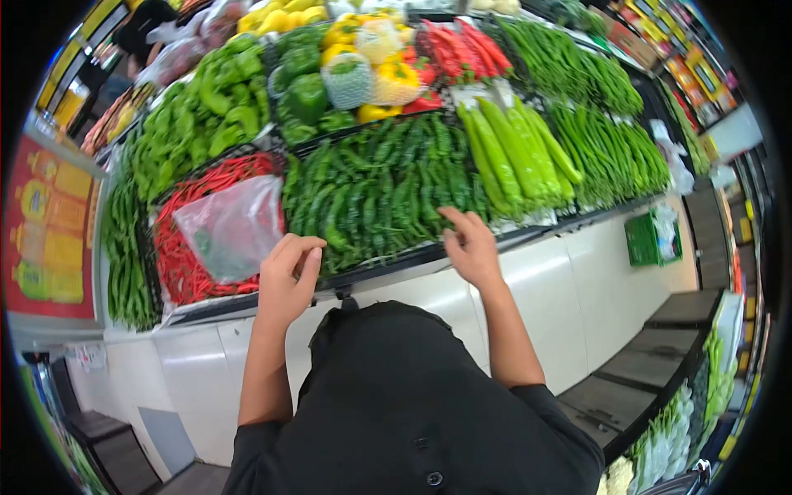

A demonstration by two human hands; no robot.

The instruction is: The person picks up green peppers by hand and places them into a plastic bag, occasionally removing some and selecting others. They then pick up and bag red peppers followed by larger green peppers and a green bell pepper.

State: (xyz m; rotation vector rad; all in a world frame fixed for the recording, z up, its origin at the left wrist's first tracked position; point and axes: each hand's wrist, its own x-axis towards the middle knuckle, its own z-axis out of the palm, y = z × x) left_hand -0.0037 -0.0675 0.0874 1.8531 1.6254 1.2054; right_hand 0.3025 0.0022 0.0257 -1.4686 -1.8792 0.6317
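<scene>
My left hand [290,279] hovers at the front edge of the display, thumb and index finger slightly apart with nothing visible between them. Beside it, a clear plastic bag [233,227] with something green inside lies on the red chillies [180,262]. My right hand [472,252] is at the front of the dark green peppers [375,186], fingers loosely bent and thumb apart from the index finger. Its index fingertip overlaps the peppers in this view. Long light green peppers [516,157] lie just beyond my right hand.
Green bell peppers [305,99], yellow peppers [396,78], red peppers [466,49] and slim green chillies [606,153] fill the back and right. A green crate [652,238] stands on the floor at right. A red and yellow sign [51,227] is at left; a person [144,37] stands far back.
</scene>
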